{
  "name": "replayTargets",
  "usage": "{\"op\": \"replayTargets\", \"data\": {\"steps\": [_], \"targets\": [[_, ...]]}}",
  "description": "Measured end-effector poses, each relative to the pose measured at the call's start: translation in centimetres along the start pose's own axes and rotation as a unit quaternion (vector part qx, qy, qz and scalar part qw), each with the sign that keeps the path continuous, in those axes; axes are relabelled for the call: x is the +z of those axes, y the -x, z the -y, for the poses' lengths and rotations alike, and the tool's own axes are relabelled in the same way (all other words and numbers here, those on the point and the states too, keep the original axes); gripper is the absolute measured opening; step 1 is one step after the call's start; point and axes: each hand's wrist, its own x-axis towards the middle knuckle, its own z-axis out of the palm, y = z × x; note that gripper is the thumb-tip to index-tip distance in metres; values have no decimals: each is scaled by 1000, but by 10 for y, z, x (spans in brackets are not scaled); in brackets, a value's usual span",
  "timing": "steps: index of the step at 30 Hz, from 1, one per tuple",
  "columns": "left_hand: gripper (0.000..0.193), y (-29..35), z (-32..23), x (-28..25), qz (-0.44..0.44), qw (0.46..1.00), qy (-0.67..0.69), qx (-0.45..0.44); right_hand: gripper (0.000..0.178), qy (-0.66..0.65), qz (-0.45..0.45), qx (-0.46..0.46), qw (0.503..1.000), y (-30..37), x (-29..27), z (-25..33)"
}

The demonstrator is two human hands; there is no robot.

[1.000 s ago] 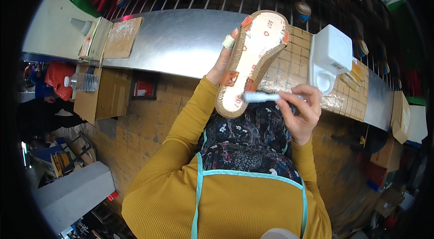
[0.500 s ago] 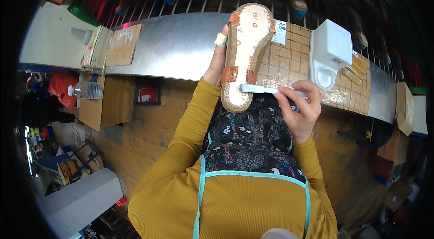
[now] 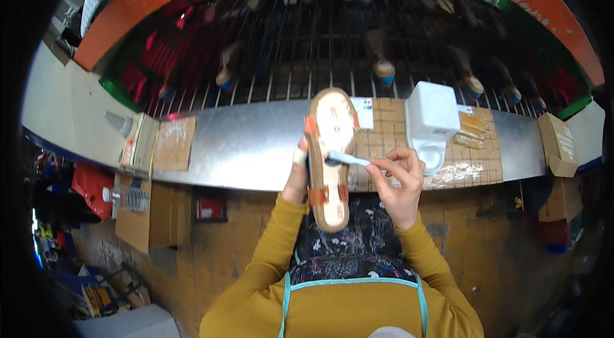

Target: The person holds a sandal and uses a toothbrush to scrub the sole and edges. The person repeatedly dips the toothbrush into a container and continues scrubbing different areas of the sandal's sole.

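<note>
A sandal sole point(image 3: 331, 136) with a pale inner face, a tan rim and orange-brown strap pieces on its sides is held upright before me. My left hand point(image 3: 296, 175) is closed around its left edge, with a pale wrap on the thumb; the other fingers are hidden behind the sole. My right hand point(image 3: 400, 188) pinches the handle of a pale, toothbrush-like brush point(image 3: 350, 159). Dark bristles at the brush's head touch the middle of the pale face. Just beyond my right hand stands a white plastic dispenser point(image 3: 433, 111) with a round cup at its foot.
Patterned cardboard point(image 3: 387, 140) covers part of the metal bench point(image 3: 249, 140), with amber pieces point(image 3: 471, 128) on its right. Behind runs a rack of metal bars carrying several shoe parts point(image 3: 384, 69). On the left are a plastic bottle point(image 3: 128, 198) and a cardboard box point(image 3: 167, 220).
The brush has shifted from the heel end to the middle of the sole. My view has tilted up, showing more of the rack, and the sole appears lower in the picture.
</note>
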Motion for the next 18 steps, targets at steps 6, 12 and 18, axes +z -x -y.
{"op": "replayTargets", "data": {"steps": [6, 12, 18], "targets": [[89, 10, 6, -11, 96, 993, -24, -63, 15, 71, -3, -29, 997, -56, -12, -9], [89, 4, -3, -2, 23, 997, 32, -62, 13, 226, -177, -198, 937, -20, 12, -18], [84, -19, 0, -34, 85, 936, 320, -119, 9, -558, 162, 269, 768, 8, 16, -53]]}}
